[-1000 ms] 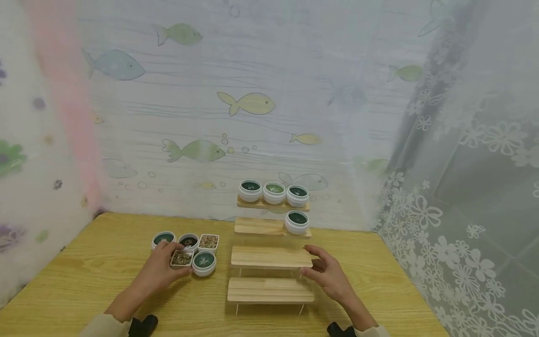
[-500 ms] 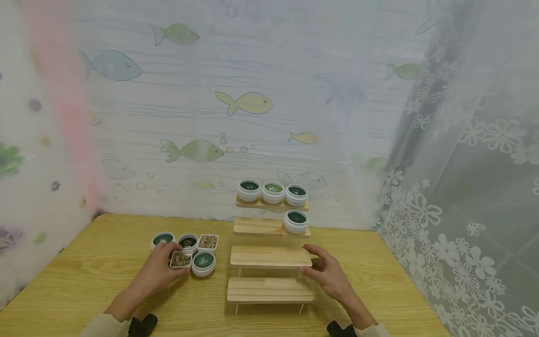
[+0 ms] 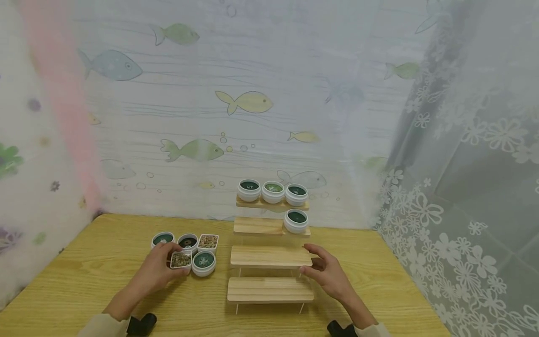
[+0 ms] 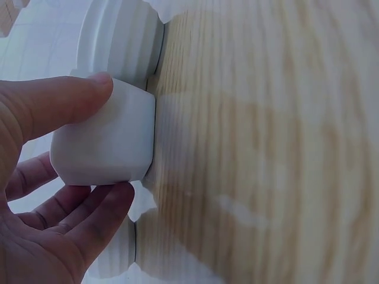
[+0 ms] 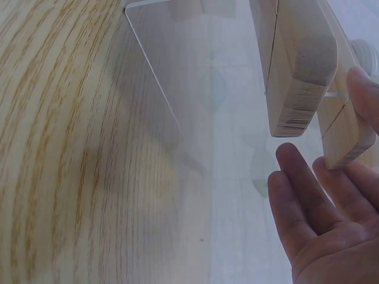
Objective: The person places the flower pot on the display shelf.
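Note:
My left hand (image 3: 156, 267) holds a small square white dish (image 4: 112, 139) of dried herbs (image 3: 181, 260), thumb on one side and fingers on the other. Right beside it stands a round white pot (image 3: 204, 263) with a dark green top. Behind are two more round pots, one dark green (image 3: 163, 238) and one nearly black (image 3: 187, 241), and a square dish (image 3: 208, 242) of pale dried bits. My right hand (image 3: 328, 274) grips the right end of a tier (image 3: 269, 256) on a stepped wooden display stand, with thumb in front and index finger behind.
Three round white pots (image 3: 273, 192) line the stand's top tier, and one more pot (image 3: 296, 221) sits at the right of the tier below. The lowest tier (image 3: 270, 290) is nearest me. Clear side panels (image 5: 177, 71) support the tiers. A fish-print curtain (image 3: 236, 126) hangs behind the wooden table (image 3: 370, 281).
Almost nothing differs. The view shifts very slightly, while both hands keep their places at the square dish and the stand.

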Demonstrator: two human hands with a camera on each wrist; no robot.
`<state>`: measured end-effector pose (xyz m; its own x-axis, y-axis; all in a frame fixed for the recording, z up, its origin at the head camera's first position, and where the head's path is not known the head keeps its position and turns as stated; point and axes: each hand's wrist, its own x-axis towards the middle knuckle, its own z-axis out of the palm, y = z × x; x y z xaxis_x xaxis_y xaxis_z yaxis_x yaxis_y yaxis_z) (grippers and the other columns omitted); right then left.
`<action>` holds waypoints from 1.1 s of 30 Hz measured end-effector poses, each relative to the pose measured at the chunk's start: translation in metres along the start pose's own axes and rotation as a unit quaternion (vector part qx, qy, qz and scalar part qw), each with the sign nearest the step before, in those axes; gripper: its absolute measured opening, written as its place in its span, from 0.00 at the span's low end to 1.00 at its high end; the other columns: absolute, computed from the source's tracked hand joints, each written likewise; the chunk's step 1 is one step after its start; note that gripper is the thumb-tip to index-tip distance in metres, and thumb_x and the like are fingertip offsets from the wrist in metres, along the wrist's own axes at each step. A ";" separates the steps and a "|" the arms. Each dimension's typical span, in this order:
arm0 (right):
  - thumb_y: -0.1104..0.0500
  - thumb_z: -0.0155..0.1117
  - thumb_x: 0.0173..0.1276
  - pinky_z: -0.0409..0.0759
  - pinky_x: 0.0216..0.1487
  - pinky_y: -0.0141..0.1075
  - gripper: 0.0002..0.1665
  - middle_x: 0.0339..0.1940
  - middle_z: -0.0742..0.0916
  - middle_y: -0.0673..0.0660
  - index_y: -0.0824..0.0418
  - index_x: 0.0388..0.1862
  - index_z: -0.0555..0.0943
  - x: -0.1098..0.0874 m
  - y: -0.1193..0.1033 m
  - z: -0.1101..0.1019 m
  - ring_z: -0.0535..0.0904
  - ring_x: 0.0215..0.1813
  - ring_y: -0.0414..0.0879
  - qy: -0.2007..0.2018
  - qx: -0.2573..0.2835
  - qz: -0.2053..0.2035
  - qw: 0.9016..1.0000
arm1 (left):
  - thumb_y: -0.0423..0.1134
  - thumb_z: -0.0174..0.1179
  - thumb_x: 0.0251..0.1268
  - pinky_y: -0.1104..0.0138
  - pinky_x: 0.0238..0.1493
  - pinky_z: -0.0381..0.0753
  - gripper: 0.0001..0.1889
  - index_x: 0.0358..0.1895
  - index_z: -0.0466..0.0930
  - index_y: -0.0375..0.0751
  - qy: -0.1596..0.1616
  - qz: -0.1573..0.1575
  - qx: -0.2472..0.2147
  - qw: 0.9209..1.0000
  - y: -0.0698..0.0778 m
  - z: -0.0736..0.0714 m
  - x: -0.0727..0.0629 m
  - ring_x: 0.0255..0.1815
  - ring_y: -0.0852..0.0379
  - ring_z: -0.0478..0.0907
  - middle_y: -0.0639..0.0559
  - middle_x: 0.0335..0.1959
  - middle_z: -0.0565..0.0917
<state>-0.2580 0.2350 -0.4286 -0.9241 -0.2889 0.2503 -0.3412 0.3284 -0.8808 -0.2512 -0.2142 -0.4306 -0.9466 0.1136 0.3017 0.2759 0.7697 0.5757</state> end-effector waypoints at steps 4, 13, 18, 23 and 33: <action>0.56 0.70 0.61 0.79 0.44 0.34 0.36 0.65 0.74 0.63 0.57 0.67 0.69 0.000 0.000 0.000 0.82 0.48 0.50 0.003 -0.001 0.004 1.000 | 0.44 0.77 0.42 0.62 0.33 0.71 0.30 0.48 0.77 0.32 0.004 0.001 0.000 1.000 0.000 0.000 0.000 0.33 0.55 0.69 0.45 0.37 0.73; 0.55 0.71 0.60 0.79 0.45 0.35 0.36 0.66 0.73 0.62 0.56 0.67 0.70 -0.001 -0.004 0.000 0.79 0.53 0.54 0.013 -0.004 0.008 1.000 | 0.43 0.77 0.43 0.64 0.33 0.73 0.28 0.46 0.77 0.32 0.017 0.004 -0.010 1.000 0.002 -0.006 0.001 0.34 0.55 0.71 0.44 0.39 0.74; 0.55 0.71 0.60 0.79 0.44 0.34 0.36 0.66 0.73 0.61 0.56 0.67 0.70 -0.001 -0.005 0.000 0.79 0.53 0.54 0.012 -0.003 0.007 1.000 | 0.43 0.76 0.44 0.66 0.31 0.71 0.28 0.47 0.77 0.31 0.020 0.001 -0.020 1.000 0.008 -0.015 0.003 0.32 0.55 0.68 0.46 0.34 0.72; 0.56 0.71 0.61 0.79 0.44 0.34 0.36 0.66 0.74 0.61 0.57 0.67 0.69 -0.001 -0.004 0.000 0.81 0.50 0.51 0.009 -0.004 0.006 1.000 | 0.43 0.76 0.44 0.66 0.33 0.74 0.29 0.48 0.76 0.29 0.024 -0.001 -0.035 0.999 0.014 -0.022 0.003 0.34 0.54 0.71 0.44 0.37 0.72; 0.56 0.72 0.59 0.80 0.44 0.34 0.36 0.65 0.74 0.60 0.56 0.66 0.70 0.000 -0.003 0.001 0.81 0.49 0.49 0.016 0.008 0.022 1.000 | 0.42 0.76 0.46 0.63 0.38 0.81 0.30 0.50 0.75 0.29 0.045 0.039 -0.059 0.996 0.038 -0.027 0.007 0.38 0.52 0.75 0.42 0.41 0.72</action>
<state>-0.2564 0.2332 -0.4261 -0.9431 -0.2452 0.2246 -0.2985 0.3262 -0.8969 -0.2429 -0.2013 -0.3862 -0.9037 0.1093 0.4140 0.3714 0.6812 0.6308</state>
